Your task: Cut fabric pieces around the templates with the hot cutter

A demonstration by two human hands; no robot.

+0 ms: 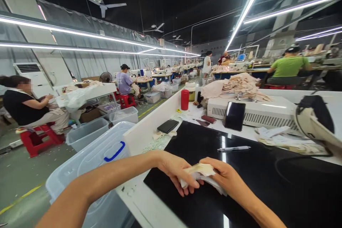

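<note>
Between my two hands is a small bundle of cream and white fabric pieces point(204, 169), held just above a glossy black work surface point(267, 181). My left hand point(178, 171) grips its left end, with thumb and fingers closed round it. On the right end, my right hand point(223, 175) is closed too, and part of the bundle sticks out below its palm. A pen point(234, 148) lies on the black surface beyond my right hand. Farther back to the left is a dark phone point(168, 126). My fingers hide the middle of the bundle.
A tablet-like black device point(234, 115) leans on a white vented machine point(272, 111) bearing piled pink fabric point(236, 87). A red container point(184, 99) stands behind the table's raised white edge point(152, 117). Left of the table is a lidded plastic bin point(91, 164). Several people sit working farther off.
</note>
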